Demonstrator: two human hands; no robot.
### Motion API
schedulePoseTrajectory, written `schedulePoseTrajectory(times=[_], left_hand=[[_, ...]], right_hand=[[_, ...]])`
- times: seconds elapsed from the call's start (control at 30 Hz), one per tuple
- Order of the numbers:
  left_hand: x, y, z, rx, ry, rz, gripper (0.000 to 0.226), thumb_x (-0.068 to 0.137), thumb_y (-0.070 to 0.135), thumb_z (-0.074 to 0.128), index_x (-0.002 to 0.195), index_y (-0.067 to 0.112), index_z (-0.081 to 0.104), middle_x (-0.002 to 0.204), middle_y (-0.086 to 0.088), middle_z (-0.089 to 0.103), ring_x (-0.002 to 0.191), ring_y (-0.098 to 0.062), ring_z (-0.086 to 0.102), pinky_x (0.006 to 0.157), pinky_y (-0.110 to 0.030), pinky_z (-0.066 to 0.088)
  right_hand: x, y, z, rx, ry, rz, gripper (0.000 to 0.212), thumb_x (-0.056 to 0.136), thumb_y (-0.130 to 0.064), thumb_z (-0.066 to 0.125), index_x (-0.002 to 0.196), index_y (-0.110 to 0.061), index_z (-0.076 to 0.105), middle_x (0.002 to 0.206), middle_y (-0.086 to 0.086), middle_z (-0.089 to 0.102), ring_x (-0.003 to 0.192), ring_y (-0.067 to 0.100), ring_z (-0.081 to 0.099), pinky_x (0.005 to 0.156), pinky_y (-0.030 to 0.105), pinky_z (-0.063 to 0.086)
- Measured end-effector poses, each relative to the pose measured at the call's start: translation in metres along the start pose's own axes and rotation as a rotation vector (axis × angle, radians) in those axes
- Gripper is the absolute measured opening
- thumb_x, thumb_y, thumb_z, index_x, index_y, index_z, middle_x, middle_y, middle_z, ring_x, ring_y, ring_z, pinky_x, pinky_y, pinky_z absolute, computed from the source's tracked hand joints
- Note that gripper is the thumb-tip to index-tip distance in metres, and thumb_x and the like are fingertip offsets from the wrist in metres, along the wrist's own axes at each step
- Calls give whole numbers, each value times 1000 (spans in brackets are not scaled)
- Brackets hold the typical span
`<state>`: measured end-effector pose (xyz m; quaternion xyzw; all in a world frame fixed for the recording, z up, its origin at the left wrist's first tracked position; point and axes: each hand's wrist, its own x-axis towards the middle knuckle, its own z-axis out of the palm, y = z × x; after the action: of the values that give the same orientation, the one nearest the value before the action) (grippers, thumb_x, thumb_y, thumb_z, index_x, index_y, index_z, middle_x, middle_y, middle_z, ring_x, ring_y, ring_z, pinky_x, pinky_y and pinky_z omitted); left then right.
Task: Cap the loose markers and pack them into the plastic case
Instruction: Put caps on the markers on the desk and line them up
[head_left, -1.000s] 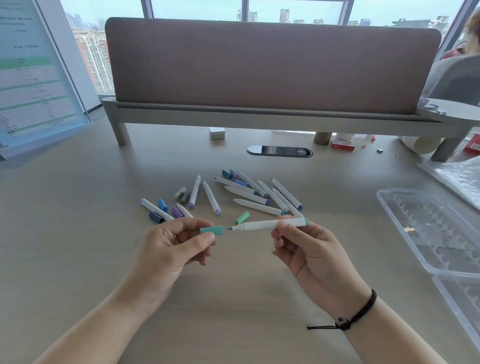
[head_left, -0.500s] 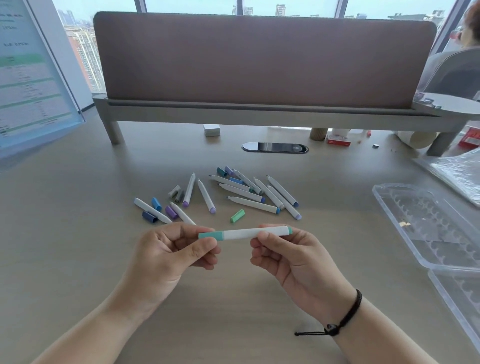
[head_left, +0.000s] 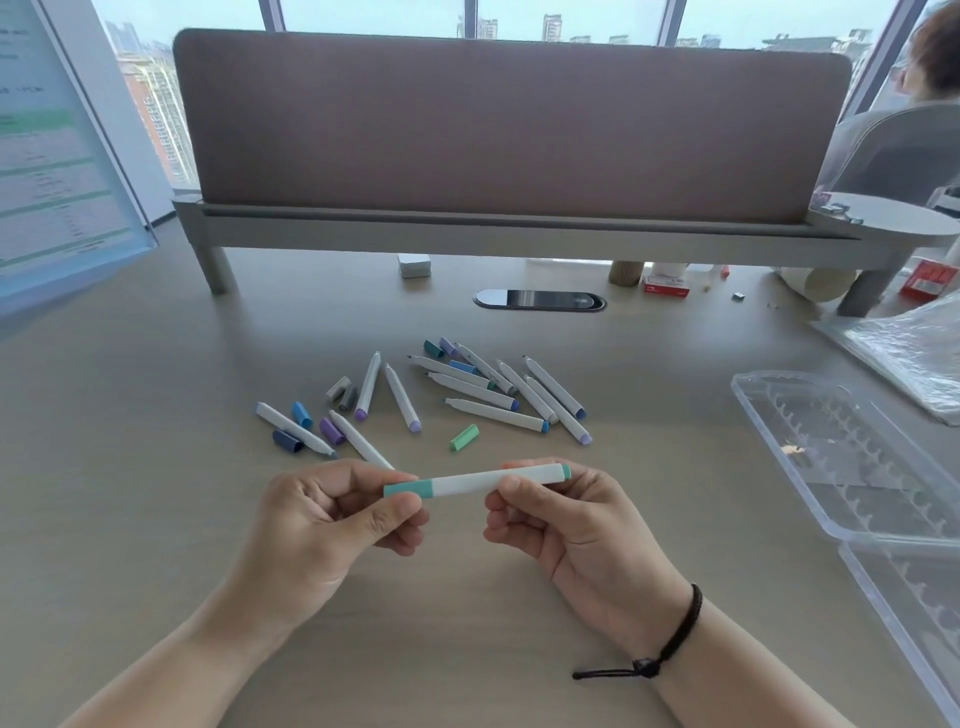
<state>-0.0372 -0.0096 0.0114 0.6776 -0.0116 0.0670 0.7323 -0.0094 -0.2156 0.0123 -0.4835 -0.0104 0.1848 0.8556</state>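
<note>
Both your hands held one white marker level above the table.
Your right hand pinched its barrel, your left hand its teal cap; the open plastic case lay to your right, loose markers beyond.

Teal cap now on marker

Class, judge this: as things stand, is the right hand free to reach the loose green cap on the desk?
Probably not yet: the right hand grips the teal-capped marker. The green cap lies uncovered beyond it.
</note>
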Motion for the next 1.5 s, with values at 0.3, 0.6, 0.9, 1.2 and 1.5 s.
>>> schedulePoseTrajectory(times=[0.3, 0.6, 0.9, 1.2, 1.5], left_hand=[[11, 12, -29, 365, -31, 117, 13, 71, 34, 85, 76, 24, 79, 76, -5, 75, 69, -13, 68, 66, -20, 54], [28, 7, -53, 472, 430, 121, 24, 93, 16, 66, 75, 29, 75, 65, 8, 71, 55, -5, 61, 66, -30, 52], [26, -3, -48, 592, 363, 122, 20, 91, 16, 63, 81, 29, 75, 64, 7, 69, 66, -14, 65, 63, -29, 49], [19, 4, -47, 479, 437, 197, 41, 91, 11, 61, 79, 49, 69, 64, 2, 69, 62, -20, 63, 57, -36, 56], [17, -1, -47, 454, 420, 213, 23, 93, 10, 62, 80, 26, 73, 59, 11, 65, 51, -6, 56, 52, -23, 47]], right_hand=[[1, 0, -11, -1088, 63, -228, 13, 76, -21, 84, 75, -27, 72, 69, -15, 71, 60, -2, 59, 60, 11, 45], [10, 17, -23, -1437, -41, -504, 8, 78, -32, 81, 81, -32, 74, 86, -19, 63, 87, 5, 56, 69, 9, 39], [20, 9, 6, -1330, 141, -354, 13, 74, -41, 81, 75, -34, 71, 73, -22, 64, 78, -1, 58, 63, 11, 41], [104, 46, 99, -1680, 126, -288, 35, 86, -50, 64, 80, -15, 63, 83, 5, 58, 82, 27, 57, 67, 29, 41], [91, 26, 78, -1493, 149, -360, 20, 91, -31, 62, 84, -14, 70, 80, 2, 69, 78, 21, 63, 67, 31, 48]])
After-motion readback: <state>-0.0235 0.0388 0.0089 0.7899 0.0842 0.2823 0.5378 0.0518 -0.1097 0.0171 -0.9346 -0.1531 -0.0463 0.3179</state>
